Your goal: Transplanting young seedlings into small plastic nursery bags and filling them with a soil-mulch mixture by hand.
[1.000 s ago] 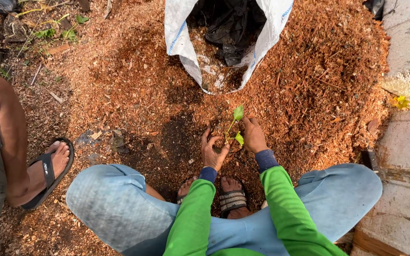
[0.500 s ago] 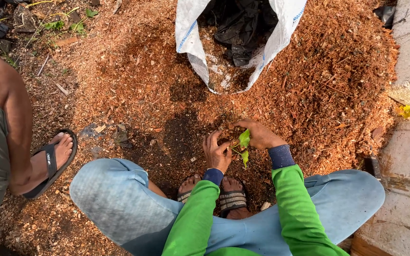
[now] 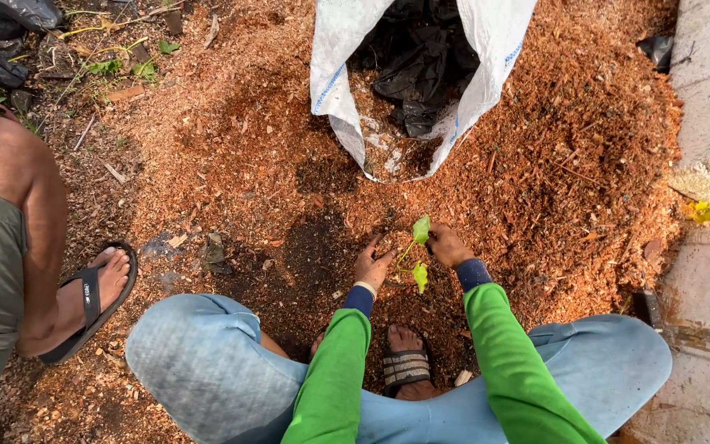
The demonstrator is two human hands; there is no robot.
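The left hand (image 3: 371, 265) and right hand (image 3: 449, 244) press into dark soil on either side of a seedling (image 3: 417, 251), its two green leaves standing between the fingertips. Beyond the fingers lies an open white sack (image 3: 334, 49) with black plastic (image 3: 425, 57) inside, on reddish sawdust (image 3: 232, 140). Below the wrists a sandalled foot (image 3: 407, 362) shows between the knees; far to the left of the fingers, another person's sandalled foot (image 3: 96, 288) rests.
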